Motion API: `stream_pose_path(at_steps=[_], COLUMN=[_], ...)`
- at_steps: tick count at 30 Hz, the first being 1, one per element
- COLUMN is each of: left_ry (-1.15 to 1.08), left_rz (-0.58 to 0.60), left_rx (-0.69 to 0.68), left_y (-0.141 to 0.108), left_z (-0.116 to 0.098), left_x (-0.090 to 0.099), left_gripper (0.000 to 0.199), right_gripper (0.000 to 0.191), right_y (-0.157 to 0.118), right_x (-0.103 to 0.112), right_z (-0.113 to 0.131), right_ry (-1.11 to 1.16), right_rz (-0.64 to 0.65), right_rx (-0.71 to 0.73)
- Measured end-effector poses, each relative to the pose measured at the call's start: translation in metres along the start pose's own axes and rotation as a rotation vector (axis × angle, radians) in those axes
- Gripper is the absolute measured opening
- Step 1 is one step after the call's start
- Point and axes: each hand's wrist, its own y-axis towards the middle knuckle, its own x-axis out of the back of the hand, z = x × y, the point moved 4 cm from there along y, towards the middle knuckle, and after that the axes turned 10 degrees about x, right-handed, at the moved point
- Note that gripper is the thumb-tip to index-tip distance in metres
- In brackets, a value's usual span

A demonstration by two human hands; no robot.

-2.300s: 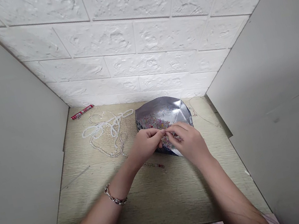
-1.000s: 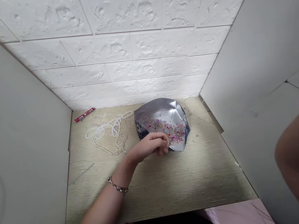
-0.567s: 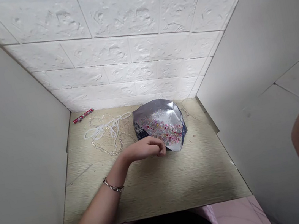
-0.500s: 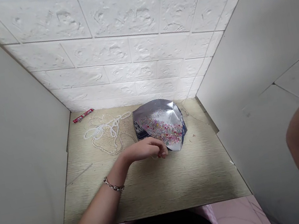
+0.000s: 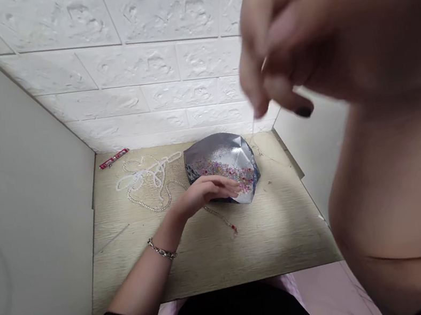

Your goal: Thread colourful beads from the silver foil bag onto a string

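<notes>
A silvery foil bag (image 5: pixel 217 148) lies spread on the wooden board, with many small pink and clear beads (image 5: pixel 212 167) inside. Over its near edge is my left hand (image 5: pixel 210 191), fingers stretched out, with a chain bracelet on the wrist. A strand of pearl-like beads (image 5: pixel 220 216) emerges below that hand and ends in red beads. Large and blurred, my right hand (image 5: pixel 278 58) is raised close to the camera at the upper right, its fingers bent. A thin thread (image 5: pixel 253 127) hangs beneath its fingertips; the grip on it is blurred.
White bead loops (image 5: pixel 148 176) lie left of the bag. A red packet (image 5: pixel 113 159) is at the board's back left corner, and a thin needle-like rod (image 5: pixel 113 238) lies at the left. Grey panels stand on both sides, with a white brick-pattern wall behind.
My right hand has come into view at the upper right. My left hand has lifted slightly and its fingers have straightened. The red-tipped end of the strand now shows on the board.
</notes>
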Motion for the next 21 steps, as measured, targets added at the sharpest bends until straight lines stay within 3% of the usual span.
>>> stream_pose_path(at_steps=[2, 3, 6, 9, 13, 18, 21], left_ry=[-0.090, -0.123, -0.162, -0.115, -0.022, 0.150, 0.260], left_rz=[-0.001, -0.001, -0.013, -0.067, -0.123, -0.244, -0.329], left_rx=[-0.019, -0.030, -0.081, -0.025, 0.108, 0.120, 0.103], left_y=[0.000, 0.000, -0.001, 0.000, 0.003, 0.002, 0.000], left_z=[-0.001, -0.002, -0.004, -0.001, 0.006, 0.005, 0.003], left_x=[0.001, 0.001, 0.002, 0.003, 0.002, 0.009, 0.016], left_gripper=[0.031, 0.031, 0.025, 0.021, 0.013, 0.022, 0.027], right_gripper=[0.018, 0.017, 0.014, 0.015, 0.021, 0.020, 0.025], right_y=[-0.011, -0.017, -0.037, -0.051, -0.060, -0.062, -0.062], right_x=[-0.021, -0.028, -0.041, -0.043, -0.039, -0.030, -0.011], right_z=[-0.031, -0.052, -0.114, -0.150, -0.163, -0.167, -0.146], right_ry=[-0.080, -0.072, -0.043, -0.132, -0.328, -0.435, -0.387], right_rz=[0.334, 0.399, 0.460, 0.415, 0.331, 0.244, 0.037], right_rx=[-0.070, -0.144, -0.314, -0.342, -0.272, -0.244, -0.170])
